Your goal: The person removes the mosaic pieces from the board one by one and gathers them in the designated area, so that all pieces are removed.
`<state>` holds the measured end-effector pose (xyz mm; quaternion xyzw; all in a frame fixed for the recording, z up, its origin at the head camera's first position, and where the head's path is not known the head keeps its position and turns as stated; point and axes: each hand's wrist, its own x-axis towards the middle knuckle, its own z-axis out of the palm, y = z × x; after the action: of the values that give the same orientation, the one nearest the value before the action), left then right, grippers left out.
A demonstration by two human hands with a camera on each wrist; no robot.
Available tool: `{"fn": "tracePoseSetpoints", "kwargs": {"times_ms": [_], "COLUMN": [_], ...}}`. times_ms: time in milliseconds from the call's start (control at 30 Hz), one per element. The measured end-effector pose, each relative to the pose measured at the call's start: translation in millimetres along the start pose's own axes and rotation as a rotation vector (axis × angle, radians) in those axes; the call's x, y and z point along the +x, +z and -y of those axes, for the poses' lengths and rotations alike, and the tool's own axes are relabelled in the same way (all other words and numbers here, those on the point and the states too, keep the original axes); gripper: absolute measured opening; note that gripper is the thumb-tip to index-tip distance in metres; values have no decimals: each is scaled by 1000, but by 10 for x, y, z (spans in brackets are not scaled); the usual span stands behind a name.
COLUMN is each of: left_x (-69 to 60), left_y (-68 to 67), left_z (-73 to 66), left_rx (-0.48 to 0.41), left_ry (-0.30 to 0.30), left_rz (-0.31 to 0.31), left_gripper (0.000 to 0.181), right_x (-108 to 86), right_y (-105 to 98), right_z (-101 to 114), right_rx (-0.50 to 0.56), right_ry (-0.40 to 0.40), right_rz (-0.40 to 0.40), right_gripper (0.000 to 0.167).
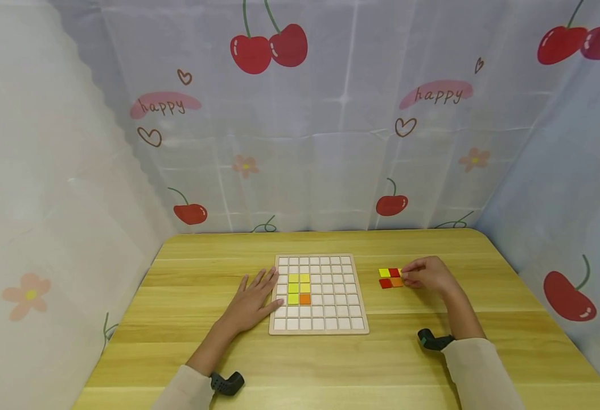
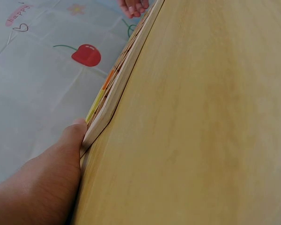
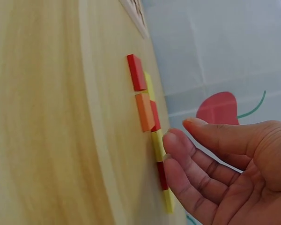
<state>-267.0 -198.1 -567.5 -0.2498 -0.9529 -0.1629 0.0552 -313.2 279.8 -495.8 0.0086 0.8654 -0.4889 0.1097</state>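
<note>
A square wooden grid board (image 1: 337,329) lies on the table, with several yellow tiles (image 1: 293,288) and one orange tile (image 1: 305,299) in its left cells. My left hand (image 1: 251,303) rests at the board's left edge, fingers spread and touching the frame; the left wrist view shows its thumb (image 2: 75,136) against the corner. To the right of the board, my right hand (image 1: 430,274) hovers by two rows of loose tiles and partly hides them. Among these are a red tile (image 3: 136,72), an orange tile (image 3: 144,112) and a yellow tile (image 3: 158,145). Nothing shows between its thumb and fingertips.
The light wooden table (image 1: 331,370) is bordered by a pale curtain (image 1: 331,159) printed with cherries, at the back and both sides. A black wrist camera (image 1: 227,384) sits on the left wrist and another camera (image 1: 433,340) on the right.
</note>
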Motion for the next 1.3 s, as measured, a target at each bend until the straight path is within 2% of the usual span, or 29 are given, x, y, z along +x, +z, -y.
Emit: {"fn": "tracePoseSetpoints", "kwargs": {"times_ms": [267, 467, 700, 933, 1300], "left_x": [-17, -23, -25, -31, -3], "left_y": [2, 1, -4, 15, 13], "left_z": [13, 15, 16, 8, 25], "left_rx": [-1, -6, 4, 2, 4], "left_ry": [7, -5, 8, 17, -1], "left_rz": [-7, 9, -14, -12, 15], "left_gripper": [79, 78, 78, 78, 79], "right_x": [-64, -95, -95, -121, -172], "right_y": [6, 75, 172, 265, 335], "right_z": [181, 317, 417, 482, 593], "right_rx": [-80, -74, -88, -93, -83], "right_ry": [-63, -98, -151, -158, -205], "right_rz": [-27, -38, -41, -39, -28], "right_gripper": [26, 23, 24, 22, 23]}}
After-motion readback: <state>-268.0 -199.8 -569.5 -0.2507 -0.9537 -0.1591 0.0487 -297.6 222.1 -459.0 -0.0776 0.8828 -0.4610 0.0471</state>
